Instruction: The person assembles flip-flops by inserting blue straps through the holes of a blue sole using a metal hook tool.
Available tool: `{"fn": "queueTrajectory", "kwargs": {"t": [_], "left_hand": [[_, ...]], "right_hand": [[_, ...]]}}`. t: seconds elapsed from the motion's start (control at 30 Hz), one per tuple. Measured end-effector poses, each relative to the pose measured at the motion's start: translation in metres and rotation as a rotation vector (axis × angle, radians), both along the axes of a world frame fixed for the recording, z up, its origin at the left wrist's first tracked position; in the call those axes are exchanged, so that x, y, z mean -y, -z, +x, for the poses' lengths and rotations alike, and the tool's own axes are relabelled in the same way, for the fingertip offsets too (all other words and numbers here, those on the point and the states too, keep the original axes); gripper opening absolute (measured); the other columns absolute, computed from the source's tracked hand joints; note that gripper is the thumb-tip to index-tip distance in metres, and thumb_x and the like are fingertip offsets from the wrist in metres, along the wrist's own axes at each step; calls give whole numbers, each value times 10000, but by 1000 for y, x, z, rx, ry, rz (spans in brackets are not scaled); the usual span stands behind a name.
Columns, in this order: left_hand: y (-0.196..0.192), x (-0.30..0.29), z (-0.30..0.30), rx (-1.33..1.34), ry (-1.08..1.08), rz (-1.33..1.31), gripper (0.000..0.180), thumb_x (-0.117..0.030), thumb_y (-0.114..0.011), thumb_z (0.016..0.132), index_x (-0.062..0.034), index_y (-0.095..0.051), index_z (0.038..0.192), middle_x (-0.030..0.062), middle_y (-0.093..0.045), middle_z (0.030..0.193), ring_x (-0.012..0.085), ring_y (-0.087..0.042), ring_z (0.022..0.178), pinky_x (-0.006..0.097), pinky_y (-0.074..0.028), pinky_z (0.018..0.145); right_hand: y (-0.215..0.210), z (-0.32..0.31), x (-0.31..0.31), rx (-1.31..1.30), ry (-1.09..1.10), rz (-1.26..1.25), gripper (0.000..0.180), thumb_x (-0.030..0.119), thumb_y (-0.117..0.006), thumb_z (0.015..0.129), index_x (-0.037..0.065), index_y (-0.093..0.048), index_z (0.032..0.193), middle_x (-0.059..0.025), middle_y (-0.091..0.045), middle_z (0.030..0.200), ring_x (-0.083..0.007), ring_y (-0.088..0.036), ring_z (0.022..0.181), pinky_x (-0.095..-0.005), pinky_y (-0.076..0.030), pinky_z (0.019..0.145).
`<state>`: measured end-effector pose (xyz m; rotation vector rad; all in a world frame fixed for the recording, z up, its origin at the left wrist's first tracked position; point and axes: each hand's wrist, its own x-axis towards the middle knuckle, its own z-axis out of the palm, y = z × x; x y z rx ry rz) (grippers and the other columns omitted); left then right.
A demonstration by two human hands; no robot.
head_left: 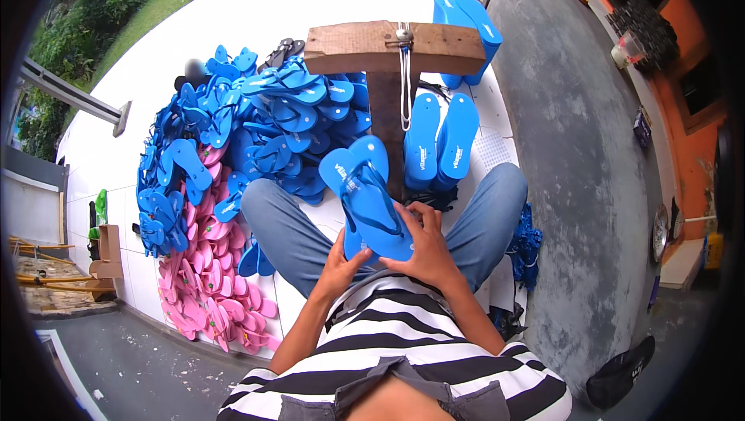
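Above my lap, between my bent knees, I hold a pair of blue flip-flops (372,207) with dark blue straps, one overlapping the other, toe ends pointing away. My left hand (341,267) grips the heel end from the left, its thumb on the sole. On the other side my right hand (428,252) is closed on the edge near the heels. Just beyond stands a wooden T-shaped stand (337,45), with a metal fitting and looped white cord (406,87) on its crossbar. To its right are two upright stacks of blue soles (458,138).
Heaped at the left are blue flip-flops (283,122) and, nearer, pink flip-flops (208,262). More blue soles (479,21) stand behind the crossbar's right end. Blue straps (528,244) lie bunched beside my right knee. A black bag (621,373) rests on the grey floor.
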<state>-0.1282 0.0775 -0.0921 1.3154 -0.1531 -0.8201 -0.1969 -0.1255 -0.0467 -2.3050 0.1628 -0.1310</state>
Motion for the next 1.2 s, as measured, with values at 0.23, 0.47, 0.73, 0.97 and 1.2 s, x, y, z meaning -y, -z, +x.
{"fn": "queueTrajectory", "kwargs": {"t": [0.23,0.47,0.73,0.97,1.2], "left_hand": [[-10,-5,-13,56,71,36,638,-67,-644,949,7,-282,1469,117,-506,1362,173,-517,1221,332,-417,1053],[-16,-12,-8,55,18,62,560,-112,-637,949,17,-347,1410,115,-542,1290,173,-571,1145,332,-464,998],[-4,0,67,89,-483,-111,604,-237,-706,925,-17,-402,1398,121,-584,1268,214,-586,1145,337,-471,989],[19,-42,237,215,-762,-309,537,-315,-663,956,-38,-450,1364,98,-584,1299,244,-622,1111,408,-539,927],[104,-78,319,-245,-959,-61,753,-361,-701,887,-88,-341,1490,156,-181,1615,414,-355,1392,548,-391,1074]], "right_hand": [[27,22,6,77,-80,146,985,409,-898,604,47,-484,1421,-160,-366,1291,-334,-371,1202,-429,-390,1024],[15,40,-33,220,42,68,978,410,-899,600,58,-494,1417,-150,-406,1282,-326,-386,1184,-430,-366,1006],[9,78,-24,454,-214,-14,883,309,-849,715,97,-424,1459,-153,-385,1429,-373,-373,1287,-470,-363,1073],[46,75,16,402,101,240,242,127,-693,874,42,-655,1097,-125,-651,1034,-301,-608,1002,-370,-474,882],[117,77,50,251,576,198,298,153,-672,879,31,-625,1147,-143,-612,1079,-331,-569,1065,-412,-456,928]]}}
